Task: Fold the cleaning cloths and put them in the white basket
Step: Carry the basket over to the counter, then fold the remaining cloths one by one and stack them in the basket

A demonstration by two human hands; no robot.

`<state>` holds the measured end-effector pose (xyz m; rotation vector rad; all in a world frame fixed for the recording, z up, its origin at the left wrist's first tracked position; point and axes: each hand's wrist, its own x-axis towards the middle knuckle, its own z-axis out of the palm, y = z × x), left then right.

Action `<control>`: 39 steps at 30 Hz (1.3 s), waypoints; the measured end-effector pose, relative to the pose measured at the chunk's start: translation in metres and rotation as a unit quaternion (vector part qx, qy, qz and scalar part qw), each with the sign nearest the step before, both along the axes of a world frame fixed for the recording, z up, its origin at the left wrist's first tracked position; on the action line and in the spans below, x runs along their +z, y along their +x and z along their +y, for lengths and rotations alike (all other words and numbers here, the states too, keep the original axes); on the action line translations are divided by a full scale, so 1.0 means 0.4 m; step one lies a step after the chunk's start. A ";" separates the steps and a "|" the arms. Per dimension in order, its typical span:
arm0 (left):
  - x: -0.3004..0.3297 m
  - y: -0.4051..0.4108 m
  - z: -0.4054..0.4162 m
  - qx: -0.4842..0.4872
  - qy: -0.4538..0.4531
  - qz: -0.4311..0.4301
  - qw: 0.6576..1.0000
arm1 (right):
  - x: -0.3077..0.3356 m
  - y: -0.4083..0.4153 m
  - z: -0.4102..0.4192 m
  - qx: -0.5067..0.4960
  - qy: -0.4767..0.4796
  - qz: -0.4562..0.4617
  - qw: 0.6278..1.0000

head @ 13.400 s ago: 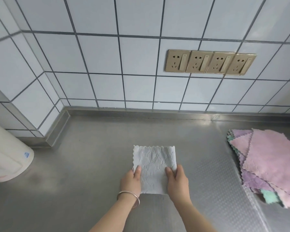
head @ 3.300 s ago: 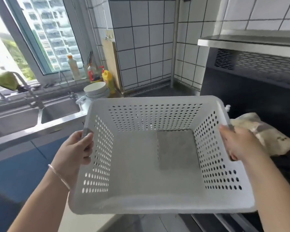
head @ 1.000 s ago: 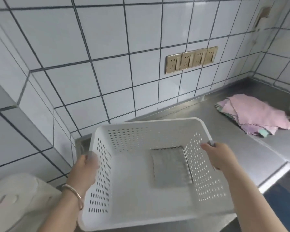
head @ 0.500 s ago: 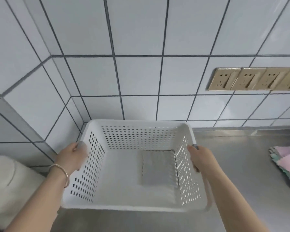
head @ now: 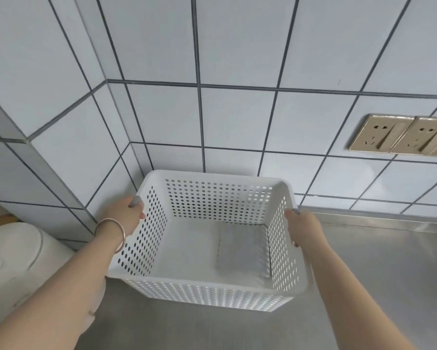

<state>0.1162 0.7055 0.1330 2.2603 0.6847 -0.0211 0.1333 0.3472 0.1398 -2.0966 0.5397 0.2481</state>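
basket in both hands, one cloth inside: mind the set-down

my left hand (head: pixel 125 215) curls over the left rim of the white basket (head: pixel 213 290), and my right hand (head: pixel 303 229) grips the right rim the same way. just inside my right hand, a folded grey cloth (head: pixel 244 250) lies flat on the basket floor. i can't tell whether the base is touching the steel table (head: pixel 379 274). if i let go unevenly, i think the basket could tip and slide the cloth out of its fold. beyond my left hand, a cream appliance (head: pixel 17 258) sits near enough to get knocked.
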 end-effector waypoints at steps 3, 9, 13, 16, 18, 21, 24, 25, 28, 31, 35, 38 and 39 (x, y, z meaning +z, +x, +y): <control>-0.005 0.013 -0.001 0.001 -0.003 -0.012 1.000 | -0.003 0.013 0.003 0.007 -0.023 0.000 1.000; -0.014 0.025 0.001 0.007 0.004 -0.016 1.000 | -0.006 0.034 0.004 0.009 -0.034 -0.003 0.999; 0.010 0.020 -0.011 -0.006 0.123 0.000 0.992 | -0.012 0.040 0.006 0.027 -0.109 0.008 0.994; 0.065 -0.003 -0.062 -0.101 0.244 -0.062 0.963 | 0.004 0.033 -0.002 -0.022 -0.107 -0.006 0.994; 0.113 -0.028 -0.127 -0.187 0.270 -0.159 0.931 | 0.033 -0.001 -0.017 -0.061 -0.109 -0.100 0.987; 0.178 -0.079 -0.243 -0.264 0.300 -0.264 0.878 | 0.088 -0.110 -0.035 -0.064 -0.198 -0.289 0.934; 0.214 -0.124 -0.375 -0.326 0.320 -0.377 0.806 | 0.128 -0.238 -0.072 -0.037 -0.277 -0.461 0.842; 0.214 -0.136 -0.420 -0.345 0.304 -0.407 0.789 | 0.131 -0.277 -0.092 -0.028 -0.295 -0.480 0.826; 0.190 -0.176 -0.556 -0.382 0.242 -0.472 0.757 | 0.124 -0.377 -0.147 -0.025 -0.335 -0.487 0.806; 0.157 -0.225 -0.682 -0.403 0.187 -0.498 0.745 | 0.101 -0.459 -0.212 -0.044 -0.362 -0.471 0.803; 0.114 -0.273 -0.803 -0.442 0.151 -0.492 0.734 | 0.067 -0.527 -0.314 -0.073 -0.396 -0.436 0.805; 0.085 -0.286 -0.875 -0.475 0.139 -0.466 0.733 | 0.044 -0.563 -0.395 -0.090 -0.400 -0.428 0.806; 0.077 -0.290 -0.903 -0.486 0.134 -0.453 0.735 | 0.037 -0.575 -0.426 -0.094 -0.400 -0.426 0.806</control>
